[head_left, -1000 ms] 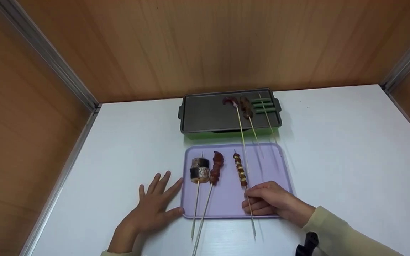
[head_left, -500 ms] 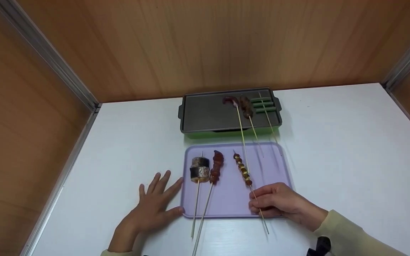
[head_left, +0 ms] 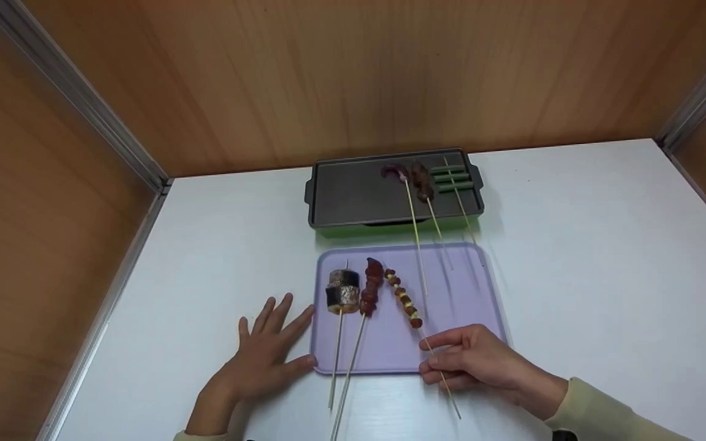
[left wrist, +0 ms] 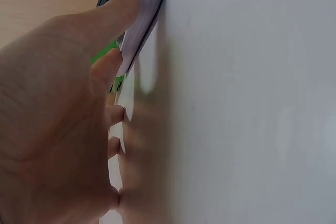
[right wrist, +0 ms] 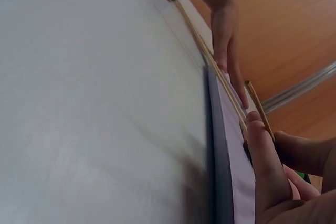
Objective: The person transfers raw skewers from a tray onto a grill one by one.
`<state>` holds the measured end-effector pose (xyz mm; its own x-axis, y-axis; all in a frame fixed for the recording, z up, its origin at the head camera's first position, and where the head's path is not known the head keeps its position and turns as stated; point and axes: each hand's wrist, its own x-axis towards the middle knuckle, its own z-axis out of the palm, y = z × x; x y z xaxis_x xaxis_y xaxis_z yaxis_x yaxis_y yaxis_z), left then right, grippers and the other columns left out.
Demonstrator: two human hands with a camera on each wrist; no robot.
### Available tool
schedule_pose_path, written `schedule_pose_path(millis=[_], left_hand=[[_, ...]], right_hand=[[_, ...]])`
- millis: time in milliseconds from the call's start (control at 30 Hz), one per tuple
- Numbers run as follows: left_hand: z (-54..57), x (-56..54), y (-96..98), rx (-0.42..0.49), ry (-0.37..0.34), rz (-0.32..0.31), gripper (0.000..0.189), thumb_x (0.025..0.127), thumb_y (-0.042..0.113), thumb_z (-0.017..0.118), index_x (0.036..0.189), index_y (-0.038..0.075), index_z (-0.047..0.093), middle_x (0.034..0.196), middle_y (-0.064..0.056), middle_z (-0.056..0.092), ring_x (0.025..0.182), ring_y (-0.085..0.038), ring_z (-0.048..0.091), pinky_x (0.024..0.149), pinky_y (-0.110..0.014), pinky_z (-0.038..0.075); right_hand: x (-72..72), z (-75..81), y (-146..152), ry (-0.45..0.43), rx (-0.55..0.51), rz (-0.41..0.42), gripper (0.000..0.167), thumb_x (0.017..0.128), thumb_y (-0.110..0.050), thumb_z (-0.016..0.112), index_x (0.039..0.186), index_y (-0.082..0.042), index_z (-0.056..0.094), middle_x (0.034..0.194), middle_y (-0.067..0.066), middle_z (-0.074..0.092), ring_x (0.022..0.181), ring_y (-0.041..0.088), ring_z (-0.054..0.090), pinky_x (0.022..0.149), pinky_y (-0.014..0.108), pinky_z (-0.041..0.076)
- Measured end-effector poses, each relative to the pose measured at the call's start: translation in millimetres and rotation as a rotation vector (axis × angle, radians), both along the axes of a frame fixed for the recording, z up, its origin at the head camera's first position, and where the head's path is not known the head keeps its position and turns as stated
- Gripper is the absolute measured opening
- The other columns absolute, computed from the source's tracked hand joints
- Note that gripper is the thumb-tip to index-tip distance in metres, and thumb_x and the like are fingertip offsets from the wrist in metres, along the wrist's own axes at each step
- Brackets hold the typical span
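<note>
My right hand [head_left: 482, 361] pinches the bare stick of a thin skewer [head_left: 404, 300] threaded with small brown and yellow pieces. The skewer slants over the purple tray [head_left: 390, 352], its tip close to a red-brown meat skewer [head_left: 371, 288]. In the right wrist view, the thumb and fingers of that hand close on the stick's end [right wrist: 257, 103]. Left of the meat lies a skewer with two thick, dark-skinned rolls [head_left: 344, 293]. With fingers spread, my left hand [head_left: 264, 361] rests at the tray's left edge, thumb and forefinger right at the rim.
Behind the tray stands a black griddle [head_left: 353, 193] on a green base. On its right side lie a curled dark-red tentacle skewer [head_left: 396, 171], a brown meat skewer [head_left: 421, 182] and a green vegetable skewer [head_left: 454, 179], sticks overhanging the tray. Wooden walls [head_left: 353, 79] enclose the white table [head_left: 573, 257].
My right hand has shifted slightly right and nearer, and the thin skewer's tip has swung left toward the red-brown meat skewer. My left hand has stayed put.
</note>
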<state>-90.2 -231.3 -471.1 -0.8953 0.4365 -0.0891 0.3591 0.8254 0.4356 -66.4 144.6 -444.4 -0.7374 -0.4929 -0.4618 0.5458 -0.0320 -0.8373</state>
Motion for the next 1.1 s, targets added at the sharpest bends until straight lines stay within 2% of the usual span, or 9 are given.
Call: schedule_pose_path(millis=[233, 467, 733, 967, 1100], left_hand=[[-0.5, 0.3, 0.1, -0.001, 0.014, 0.001, 0.075, 0.091, 0.061, 0.056, 0.155, 0.03, 0.031, 0.163, -0.012, 0.012, 0.148, -0.042, 0.001, 0.102, -0.078, -0.004], [-1.5, 0.0, -0.6, -0.013, 0.014, 0.008, 0.075, 0.09, 0.063, 0.055, 0.154, 0.031, 0.031, 0.163, -0.012, 0.012, 0.148, -0.041, 0.001, 0.102, -0.078, -0.004], [-1.2, 0.5, -0.3, 0.004, -0.007, 0.017, 0.074, 0.091, 0.062, 0.055, 0.154, 0.032, 0.031, 0.164, -0.011, 0.011, 0.148, -0.039, -0.001, 0.102, -0.077, -0.006], [0.2, 1.0, -0.2, 0.001, -0.007, 0.017, 0.074, 0.091, 0.062, 0.055, 0.154, 0.032, 0.031, 0.163, -0.011, 0.012, 0.148, -0.039, -0.001, 0.103, -0.076, -0.006], [0.6, 1.2, 0.0, 0.012, -0.008, 0.019, 0.074, 0.091, 0.061, 0.056, 0.154, 0.032, 0.031, 0.163, -0.011, 0.011, 0.148, -0.039, -0.001, 0.103, -0.076, -0.006]], right_hand=[[3.0, 16.5, -13, 0.071, -0.012, 0.034, 0.037, 0.091, -0.006, 0.069, 0.121, 0.014, 0.059, 0.096, 0.019, 0.073, 0.082, 0.02, 0.073, 0.068, 0.028, 0.058], [-12.7, 33.4, -19, 0.099, -0.018, -0.006, 0.034, 0.092, -0.008, 0.069, 0.118, 0.013, 0.061, 0.095, 0.019, 0.073, 0.082, 0.022, 0.073, 0.072, 0.032, 0.059], [-48.9, 48.4, -26, 0.157, -0.01, -0.092, 0.038, 0.091, -0.012, 0.071, 0.121, 0.009, 0.062, 0.092, 0.017, 0.073, 0.082, 0.023, 0.073, 0.073, 0.036, 0.059], [-86.1, 49.8, -35, 0.165, 0.032, -0.191, 0.033, 0.092, -0.009, 0.07, 0.118, 0.01, 0.062, 0.089, 0.017, 0.074, 0.079, 0.023, 0.074, 0.072, 0.036, 0.059], [-104.7, 50.0, -40, 0.145, 0.049, -0.216, 0.031, 0.093, -0.006, 0.067, 0.117, 0.012, 0.061, 0.087, 0.017, 0.074, 0.077, 0.022, 0.074, 0.071, 0.035, 0.059]])
